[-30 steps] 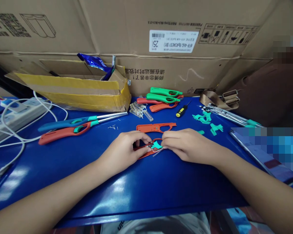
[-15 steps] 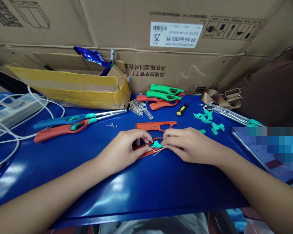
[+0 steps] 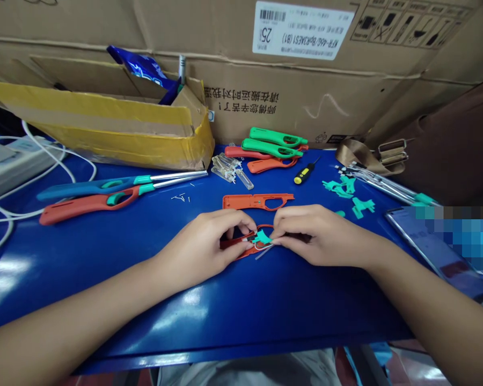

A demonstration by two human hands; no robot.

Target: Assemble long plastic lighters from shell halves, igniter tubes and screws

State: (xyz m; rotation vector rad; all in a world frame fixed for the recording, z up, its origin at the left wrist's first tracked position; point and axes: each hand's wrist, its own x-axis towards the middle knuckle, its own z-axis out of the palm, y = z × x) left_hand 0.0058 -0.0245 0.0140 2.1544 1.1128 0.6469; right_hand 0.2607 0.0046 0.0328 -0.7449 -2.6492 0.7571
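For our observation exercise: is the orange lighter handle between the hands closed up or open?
Open. Only one orange shell half lies there, its teal trigger exposed; the matching half lies apart on the blue table behind.

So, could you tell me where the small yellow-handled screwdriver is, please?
In the head view, the small yellow-handled screwdriver lies on the blue table, beyond the right hand, between the stacked green and red plastic handles and the loose teal pieces.

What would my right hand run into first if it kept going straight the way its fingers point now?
Your right hand points toward your left, so it would most likely meet the teal piece first. That piece is already at its fingertips, sitting on the orange shell. The left hand fingers are just beyond.
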